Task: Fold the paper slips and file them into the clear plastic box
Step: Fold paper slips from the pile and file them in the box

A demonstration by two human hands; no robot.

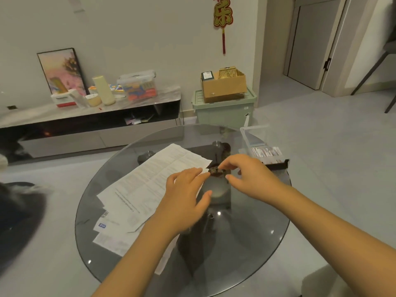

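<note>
Head view: left hand (184, 196) spread on papers (150, 179); right hand (250, 174) pinching one slip (216, 170).

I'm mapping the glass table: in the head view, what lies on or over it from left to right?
Paper sheets → left hand → right hand → clear box.

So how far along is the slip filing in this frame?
Partly done, it seems. The clear plastic box at the round glass table's far right edge already holds several upright slips. In hand: both hands, left and right, meet at the corner of the large unfolded printed sheet. Left: that sheet and the smaller white papers beneath it, all unfolded.
</note>
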